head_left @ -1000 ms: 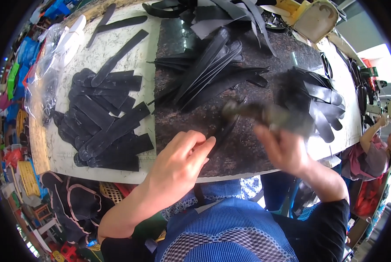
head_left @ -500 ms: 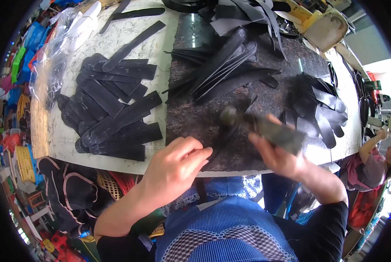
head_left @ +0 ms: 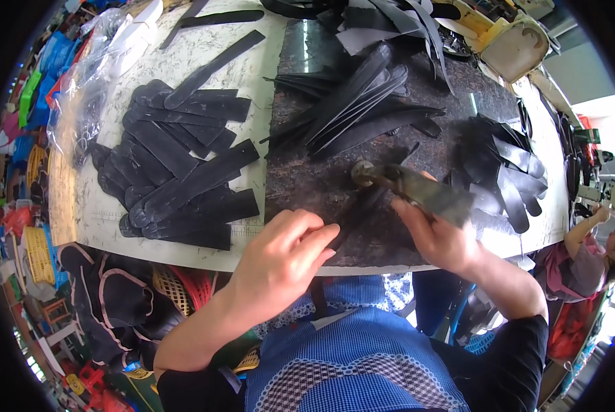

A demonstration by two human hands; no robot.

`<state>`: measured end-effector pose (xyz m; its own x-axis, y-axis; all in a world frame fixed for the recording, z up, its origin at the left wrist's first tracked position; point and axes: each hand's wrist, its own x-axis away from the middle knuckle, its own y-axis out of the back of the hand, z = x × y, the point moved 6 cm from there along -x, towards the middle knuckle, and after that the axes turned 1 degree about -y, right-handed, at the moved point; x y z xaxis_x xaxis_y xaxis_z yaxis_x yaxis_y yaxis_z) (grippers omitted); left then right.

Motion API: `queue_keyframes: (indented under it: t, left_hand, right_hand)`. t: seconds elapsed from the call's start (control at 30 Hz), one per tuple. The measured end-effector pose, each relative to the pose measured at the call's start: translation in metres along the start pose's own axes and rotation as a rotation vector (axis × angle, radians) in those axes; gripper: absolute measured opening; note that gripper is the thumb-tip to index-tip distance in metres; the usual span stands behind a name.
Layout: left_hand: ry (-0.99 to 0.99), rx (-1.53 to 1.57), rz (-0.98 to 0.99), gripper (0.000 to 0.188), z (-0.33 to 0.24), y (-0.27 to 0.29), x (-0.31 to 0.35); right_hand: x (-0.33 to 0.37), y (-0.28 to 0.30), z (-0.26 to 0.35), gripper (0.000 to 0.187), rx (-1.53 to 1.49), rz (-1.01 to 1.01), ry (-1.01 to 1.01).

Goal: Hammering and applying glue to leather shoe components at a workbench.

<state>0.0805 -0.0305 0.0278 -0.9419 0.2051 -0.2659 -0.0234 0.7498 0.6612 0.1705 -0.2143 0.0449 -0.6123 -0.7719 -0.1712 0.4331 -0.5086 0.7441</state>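
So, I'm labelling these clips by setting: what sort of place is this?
Probably a workshop or small factory: piles of black strips lie on a large worktable, the right hand holds a tool, and another person is visible at far right.

White light blazes in from the bright opening (head_left: pixel 606 123) at right, glare streaks the dark slab (head_left: pixel 300 189), the tool (head_left: pixel 427 194) looks softly blurred, edges bow into black!

Bright white glare (head_left: pixel 608 123) at right, green floor (head_left: pixel 228 351).
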Motion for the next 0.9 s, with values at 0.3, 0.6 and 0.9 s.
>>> queue_keyframes:
  t: [0.3, 0.6, 0.9]
  left_hand:
    - [-0.034, -0.072, -0.212, 0.026, 0.0, 0.0, 0.017]
    - [-0.092, -0.165, -0.249, 0.021, -0.004, 0.001, 0.023]
    - [-0.096, -0.226, -0.224, 0.026, -0.003, 0.004, 0.024]
  right_hand:
    - [0.005, -0.015, 0.0, 0.024, -0.264, 0.079, -0.035]
    - [-0.002, -0.02, 0.025, 0.021, -0.076, 0.208, 0.178]
    - [-0.011, -0.019, 0.03, 0.017, -0.068, 0.228, 0.145]
